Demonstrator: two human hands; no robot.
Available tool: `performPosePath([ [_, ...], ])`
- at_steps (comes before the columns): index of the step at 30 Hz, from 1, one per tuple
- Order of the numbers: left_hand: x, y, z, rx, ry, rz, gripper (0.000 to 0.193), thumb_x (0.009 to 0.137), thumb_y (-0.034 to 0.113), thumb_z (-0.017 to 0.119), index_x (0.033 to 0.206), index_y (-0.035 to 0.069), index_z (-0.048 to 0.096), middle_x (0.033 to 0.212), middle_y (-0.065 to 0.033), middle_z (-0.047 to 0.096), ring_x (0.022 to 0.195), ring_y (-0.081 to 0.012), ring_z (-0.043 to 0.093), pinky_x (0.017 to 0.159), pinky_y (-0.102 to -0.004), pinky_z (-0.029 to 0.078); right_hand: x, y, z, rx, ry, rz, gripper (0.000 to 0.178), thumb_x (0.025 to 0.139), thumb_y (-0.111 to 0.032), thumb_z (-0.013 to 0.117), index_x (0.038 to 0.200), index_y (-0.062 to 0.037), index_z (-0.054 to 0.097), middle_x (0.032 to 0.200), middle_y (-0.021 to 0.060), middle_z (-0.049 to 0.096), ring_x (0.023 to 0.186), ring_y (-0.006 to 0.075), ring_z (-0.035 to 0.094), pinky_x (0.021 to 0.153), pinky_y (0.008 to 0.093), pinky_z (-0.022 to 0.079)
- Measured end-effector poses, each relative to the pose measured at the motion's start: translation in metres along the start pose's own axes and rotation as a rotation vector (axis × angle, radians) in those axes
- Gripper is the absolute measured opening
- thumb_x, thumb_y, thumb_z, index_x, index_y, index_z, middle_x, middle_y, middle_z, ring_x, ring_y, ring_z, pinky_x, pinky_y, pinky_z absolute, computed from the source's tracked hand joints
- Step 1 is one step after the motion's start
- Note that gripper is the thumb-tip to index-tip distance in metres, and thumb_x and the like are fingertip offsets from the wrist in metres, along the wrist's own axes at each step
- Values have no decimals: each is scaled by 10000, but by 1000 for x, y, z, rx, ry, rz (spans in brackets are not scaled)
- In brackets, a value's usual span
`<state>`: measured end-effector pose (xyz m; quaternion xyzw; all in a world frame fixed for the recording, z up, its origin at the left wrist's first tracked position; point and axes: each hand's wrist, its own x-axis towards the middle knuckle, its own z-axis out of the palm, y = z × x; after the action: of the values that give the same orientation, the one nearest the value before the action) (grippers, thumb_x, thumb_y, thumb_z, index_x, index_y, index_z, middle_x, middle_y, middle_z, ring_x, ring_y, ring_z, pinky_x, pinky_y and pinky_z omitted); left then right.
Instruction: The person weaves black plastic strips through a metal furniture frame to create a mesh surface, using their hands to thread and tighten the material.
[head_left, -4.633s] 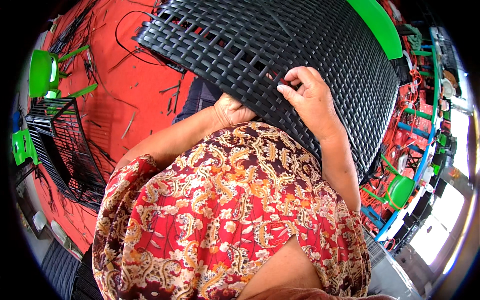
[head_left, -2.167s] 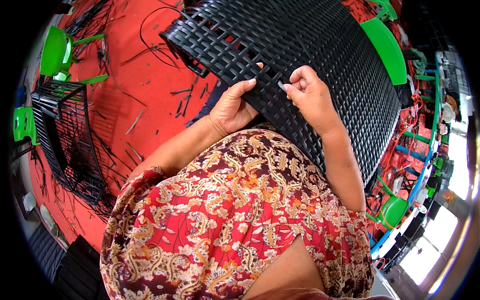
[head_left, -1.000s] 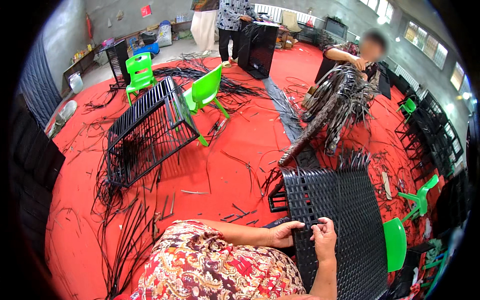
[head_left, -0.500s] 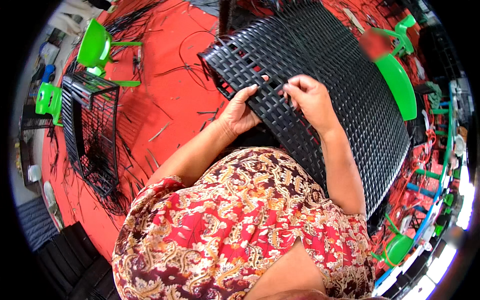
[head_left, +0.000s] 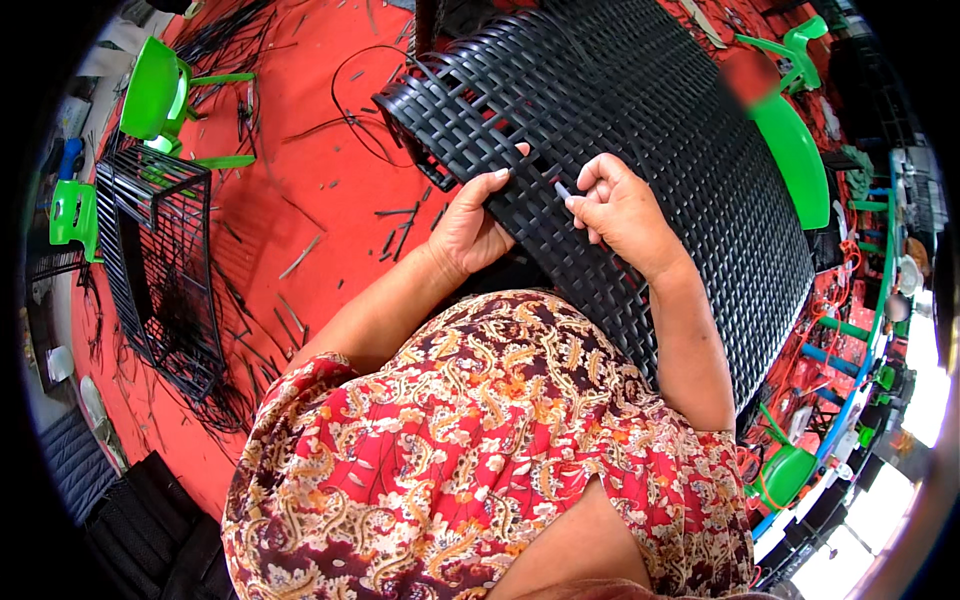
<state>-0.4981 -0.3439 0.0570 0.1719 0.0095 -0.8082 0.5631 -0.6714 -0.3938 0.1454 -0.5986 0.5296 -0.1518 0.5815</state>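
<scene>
A large panel of woven black strips (head_left: pixel 620 130) stretches from in front of me to the far right. My left hand (head_left: pixel 472 225) grips its near left edge, thumb on top and a fingertip showing through a gap in the weave. Just right of it, my right hand (head_left: pixel 625 215) is closed in a pinch over the weave. Between its thumb and forefinger sticks out the end of a thin strip (head_left: pixel 562 189), looking greyish in the light. Where the rest of that strip runs cannot be made out. Small gaps near both hands let red show through.
A black slatted frame (head_left: pixel 165 260) stands at the left beside a green chair (head_left: pixel 150 90). Loose strip offcuts (head_left: pixel 400 225) lie on the red floor (head_left: pixel 300 200). Another green chair (head_left: pixel 795 165) is at the panel's far right, and a green stool (head_left: pixel 785 475) at lower right.
My right hand has shifted slightly down, and the strip's end now shows at its fingertips. My left hand keeps its grip on the panel's edge. The view has shifted a little.
</scene>
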Motion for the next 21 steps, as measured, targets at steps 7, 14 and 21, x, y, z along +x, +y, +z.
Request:
performPosePath([
  [7, -1, -10, 11, -2, 162, 47, 431, 836, 191, 580, 1243, 89, 480, 1192, -140, 561, 1110, -296, 546, 990, -485, 419, 7, 5, 9, -95, 82, -63, 144, 831, -70, 633, 858, -29, 498, 685, 37, 563, 598, 88, 533, 504, 256, 444],
  [14, -1, -16, 2, -59, 117, 67, 434, 834, 179, 575, 1225, 7, 494, 1193, -151, 569, 1113, -295, 546, 999, -478, 415, 8, 15, 14, -300, 174, -140, 156, 827, -101, 639, 859, -26, 506, 795, 108, 560, 663, 195, 581, 565, 314, 480],
  [21, -3, -18, -6, -113, -58, 39, 371, 807, 156, 555, 1169, 79, 576, 1133, -72, 626, 1063, -235, 579, 993, -407, 414, 18, 12, 20, -678, 324, -763, 196, 829, -137, 612, 1019, -89, 603, 925, 108, 540, 853, 296, 583, 708, 389, 482],
])
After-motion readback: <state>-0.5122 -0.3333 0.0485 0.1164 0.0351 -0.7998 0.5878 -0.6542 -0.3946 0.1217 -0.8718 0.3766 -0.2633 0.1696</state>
